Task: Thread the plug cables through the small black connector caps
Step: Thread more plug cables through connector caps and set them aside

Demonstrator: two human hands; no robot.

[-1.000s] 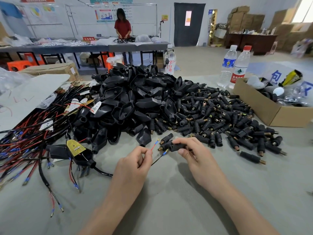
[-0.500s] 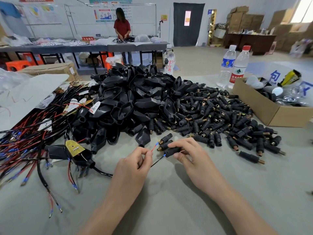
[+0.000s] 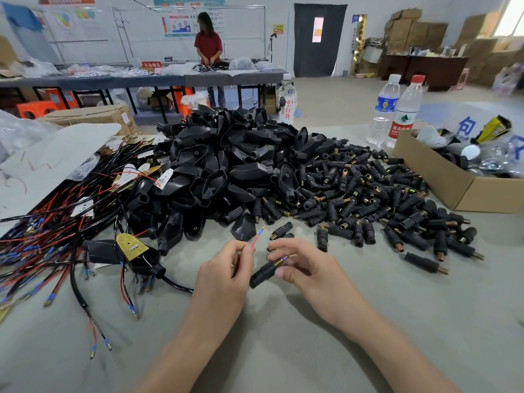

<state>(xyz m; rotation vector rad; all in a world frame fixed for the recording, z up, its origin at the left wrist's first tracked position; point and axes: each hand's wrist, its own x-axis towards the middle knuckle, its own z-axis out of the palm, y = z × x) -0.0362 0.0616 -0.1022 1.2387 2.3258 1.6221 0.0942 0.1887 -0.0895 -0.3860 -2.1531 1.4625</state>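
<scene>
My left hand (image 3: 226, 268) pinches the plug cable, whose red wire (image 3: 257, 238) with a blue tip sticks up past my fingers. My right hand (image 3: 306, 265) holds a small black connector cap (image 3: 263, 272) by its brass end, and a blue-tipped wire shows at that end between my fingertips. The black cable (image 3: 175, 285) runs left from my left hand to an open plug shell with a yellow board (image 3: 130, 246).
A big heap of black plug shells (image 3: 226, 171) and small connector caps (image 3: 382, 199) fills the table behind my hands. Red and black cables (image 3: 48, 236) lie at the left. A cardboard box (image 3: 442, 177) and two water bottles (image 3: 394, 109) stand at the right. A person works at a far table.
The cap has slid over the black wire toward my left hand, and the wire's blue tip now shows at its brass end. Both hands have come closer together.
</scene>
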